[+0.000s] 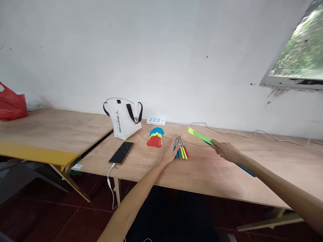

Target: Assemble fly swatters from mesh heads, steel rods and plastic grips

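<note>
My left hand (pixel 170 152) rests at the left side of a fanned row of several handles (pixel 183 151), with its fingers stretched out. The handles have grey metal upper ends and blue, yellow-green or red grips. Over the table to the right, my right hand (pixel 225 150) is closed on a bright green fly swatter (pixel 200 135), seen nearly edge-on. A blue stick (pixel 246 170) shows beyond my right forearm; whether it joins the green part is hidden. Left of my left hand lies an overlapping pile of swatter heads (pixel 154 140) in blue, yellow and red.
A white bag (pixel 123 119) with black straps stands at the back left. In front of it lies a phone (pixel 121 153) on a charging cable. A power strip (pixel 155 121) sits by the wall, its cord (pixel 234 132) running right. A red plastic bag (pixel 12 104) is on the neighbouring table.
</note>
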A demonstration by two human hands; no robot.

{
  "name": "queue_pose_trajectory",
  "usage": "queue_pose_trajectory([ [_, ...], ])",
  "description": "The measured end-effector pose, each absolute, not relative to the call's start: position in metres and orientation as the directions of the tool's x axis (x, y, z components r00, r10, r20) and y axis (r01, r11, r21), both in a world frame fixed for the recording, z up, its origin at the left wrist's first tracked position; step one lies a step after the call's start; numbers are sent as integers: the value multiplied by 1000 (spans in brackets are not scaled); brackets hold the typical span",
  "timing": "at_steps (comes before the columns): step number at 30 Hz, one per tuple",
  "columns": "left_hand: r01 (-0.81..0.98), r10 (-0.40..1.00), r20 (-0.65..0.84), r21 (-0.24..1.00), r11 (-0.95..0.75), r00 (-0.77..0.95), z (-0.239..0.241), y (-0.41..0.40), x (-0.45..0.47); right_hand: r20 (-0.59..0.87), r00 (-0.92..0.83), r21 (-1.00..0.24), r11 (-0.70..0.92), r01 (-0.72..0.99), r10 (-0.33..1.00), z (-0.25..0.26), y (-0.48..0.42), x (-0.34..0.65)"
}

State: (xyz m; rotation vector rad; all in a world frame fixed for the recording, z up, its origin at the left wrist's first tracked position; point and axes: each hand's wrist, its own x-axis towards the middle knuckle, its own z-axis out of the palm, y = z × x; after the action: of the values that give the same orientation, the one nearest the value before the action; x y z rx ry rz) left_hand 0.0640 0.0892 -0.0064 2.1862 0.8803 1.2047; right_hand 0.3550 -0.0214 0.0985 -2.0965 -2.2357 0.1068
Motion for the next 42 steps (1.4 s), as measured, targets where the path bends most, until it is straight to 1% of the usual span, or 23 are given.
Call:
queue_pose_trajectory([
  [1,195,794,487,794,-576,363,-2,90,65,1,-108,-198,106,974,994,106,-25,347],
  [2,59,839,398,891,-449,372,4,91,67,-11,-154,-300,144,943,988,112,-29,338],
  [3,-86,849,301,952,-294,434,11,91,68,-28,-204,-398,176,900,979,117,-33,329],
  [4,-210,815,213,971,-114,539,20,91,68,-47,-250,-482,198,854,967,122,-37,320],
  [5,-297,736,156,953,64,659,29,90,68,-69,-299,-550,214,808,952,127,-40,311],
  [7,-355,533,126,866,352,837,48,83,63,-115,-395,-634,239,736,911,134,-44,295],
  [9,-367,401,158,770,523,902,64,70,54,-146,-471,-654,273,706,870,140,-46,284],
  [11,-393,365,198,693,604,910,75,52,43,-142,-513,-622,327,711,847,146,-48,278],
  [14,-430,381,221,628,648,898,85,20,28,-86,-553,-512,440,738,829,155,-51,272],
  [16,-499,461,233,601,624,856,89,1,22,-52,-573,-424,501,754,818,160,-55,269],
  [19,-615,595,248,556,559,765,95,-22,21,-14,-576,-288,548,785,818,168,-63,262],
  [21,-621,595,253,541,567,763,100,-33,22,29,-582,-204,575,792,812,170,-70,257],
  [23,-586,531,275,538,606,801,104,-41,25,71,-601,-152,604,783,796,169,-77,254],
  [25,-578,497,303,529,622,813,107,-49,28,83,-610,-135,616,776,788,164,-84,251],
  [28,-641,568,314,502,581,761,109,-62,30,82,-617,-149,622,769,783,156,-92,249],
  [31,-680,609,331,506,531,721,107,-77,26,132,-652,-193,665,722,746,150,-98,245],
  [34,-672,557,389,536,511,734,106,-87,14,199,-657,-197,686,700,727,145,-105,237],
  [36,-652,502,421,558,513,755,106,-91,4,244,-657,-169,698,695,713,141,-112,229],
  [38,-630,450,442,577,519,776,108,-95,-6,309,-680,-142,739,658,665,136,-121,222],
  [40,-627,434,453,568,533,779,112,-101,-13,362,-696,-129,773,622,620,134,-130,214],
  [42,-640,452,453,532,555,769,114,-110,-18,382,-691,-117,774,622,613,134,-139,206],
])
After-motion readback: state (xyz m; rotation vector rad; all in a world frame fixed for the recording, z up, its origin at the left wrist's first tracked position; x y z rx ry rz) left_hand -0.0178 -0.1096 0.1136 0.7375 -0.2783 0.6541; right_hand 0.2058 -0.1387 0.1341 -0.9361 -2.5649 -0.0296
